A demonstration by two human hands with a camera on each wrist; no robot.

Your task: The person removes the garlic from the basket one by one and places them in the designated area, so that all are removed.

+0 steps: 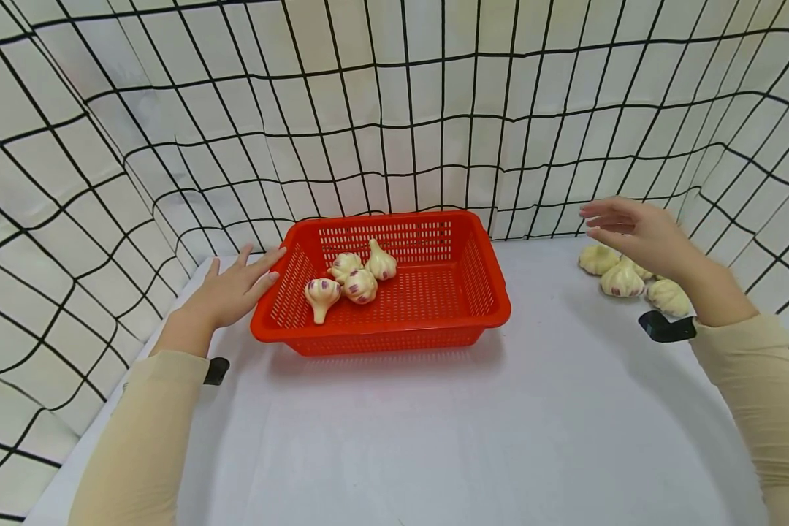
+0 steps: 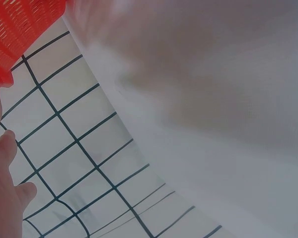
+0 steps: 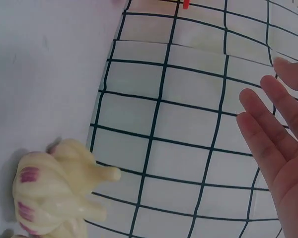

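While my left hand [image 1: 233, 292] rests its extended, spread fingers on the left end of the red basket [image 1: 381, 334], my right hand [image 1: 647, 235] is positioned above the loose garlic bulbs [image 1: 623, 280] at the right of the bench [image 1: 394, 431]. My hands are well apart from each other. The fingers of my right hand are extended and point toward the basket side; the right wrist view shows a gap between these fingers and the bulbs. The loose bulbs lie close together near the back of the bench, partly covered by my right hand and forearm in the head view. The red basket stands upright near the back mesh [image 1: 476, 55], with perforated walls and a wide rim. Four basketed bulbs [image 1: 360, 286] are grouped in its left half: one has its stem directed toward me, another has its stem directed up and back, and two lie between these. Purple streaks mark several bulbs. I wear beige sleeves [image 1: 141, 431] and a black wrist unit [image 1: 667, 329] on each arm. The black mesh runs along the back and both sides, in front of white sheeting.
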